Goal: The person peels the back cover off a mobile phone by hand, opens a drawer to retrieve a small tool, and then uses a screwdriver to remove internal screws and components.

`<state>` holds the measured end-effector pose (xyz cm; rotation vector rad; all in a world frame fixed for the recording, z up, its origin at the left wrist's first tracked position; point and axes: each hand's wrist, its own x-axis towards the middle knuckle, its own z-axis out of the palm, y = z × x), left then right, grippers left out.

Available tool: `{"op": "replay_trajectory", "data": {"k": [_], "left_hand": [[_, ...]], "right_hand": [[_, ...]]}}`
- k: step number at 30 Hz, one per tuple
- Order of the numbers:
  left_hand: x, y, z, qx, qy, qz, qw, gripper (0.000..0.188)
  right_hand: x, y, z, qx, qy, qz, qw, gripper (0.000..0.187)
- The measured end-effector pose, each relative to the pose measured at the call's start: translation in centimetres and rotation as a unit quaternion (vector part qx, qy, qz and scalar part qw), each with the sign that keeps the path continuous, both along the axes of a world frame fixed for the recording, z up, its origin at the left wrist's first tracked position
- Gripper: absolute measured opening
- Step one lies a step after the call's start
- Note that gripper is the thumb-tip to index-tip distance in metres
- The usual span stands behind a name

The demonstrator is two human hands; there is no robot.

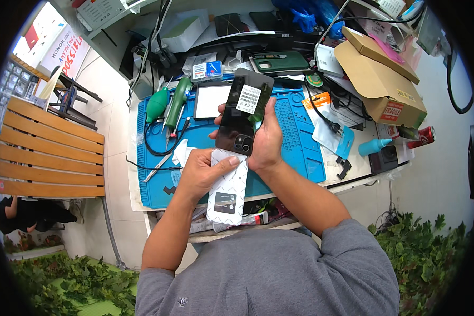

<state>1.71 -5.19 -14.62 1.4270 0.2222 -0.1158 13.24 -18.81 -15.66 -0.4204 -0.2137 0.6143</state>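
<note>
The right hand (270, 139) has its grip closed around the black smartphone (236, 117), above the blue repair mat (304, 158); the left hand (199, 174) pinches the white patterned sheet (227, 184) near the camera module (243, 143). For good work — I would hold phone steady, sheet flat.

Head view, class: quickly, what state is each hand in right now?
Left hand: closed, holding the white patterned sheet.
Right hand: closed, holding the black smartphone.

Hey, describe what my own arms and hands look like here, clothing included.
Your left hand and right hand are ungloved, and your forearms are bare, without watch or wristband. Short grey sleeves belong to a grey shirt with a small emblem.
</note>
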Motion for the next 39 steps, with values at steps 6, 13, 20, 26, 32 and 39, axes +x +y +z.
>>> {"op": "replay_trajectory", "data": {"k": [6, 13, 20, 26, 32, 39], "left_hand": [[0.1, -0.2, 0.3, -0.013, 0.005, -0.012, 1.0, 0.027], [0.2, 0.4, 0.0, -0.04, 0.002, -0.002, 0.999, 0.025], [0.1, 0.7, 0.3, -0.018, 0.01, -0.042, 0.999, 0.023], [0.2, 0.4, 0.9, -0.032, 0.025, -0.038, 0.998, 0.026], [0.1, 0.4, 0.5, -0.024, 0.015, -0.029, 0.999, 0.026], [0.2, -0.8, 0.4, -0.069, 0.023, -0.014, 0.997, 0.022]], "right_hand": [[-0.3, 0.1, 0.1, -0.036, -0.007, -0.029, 0.999, 0.086], [-0.3, 0.0, 1.2, 0.018, 0.012, -0.034, 0.999, 0.094], [0.9, -0.9, 1.7, 0.003, -0.018, -0.018, 1.0, 0.097], [0.3, -0.2, 2.0, -0.009, -0.023, -0.104, 0.994, 0.097], [-0.2, 0.1, 1.6, 0.002, -0.017, -0.13, 0.991, 0.096], [-0.6, 0.1, 1.7, -0.03, -0.04, -0.192, 0.98, 0.091]]}}
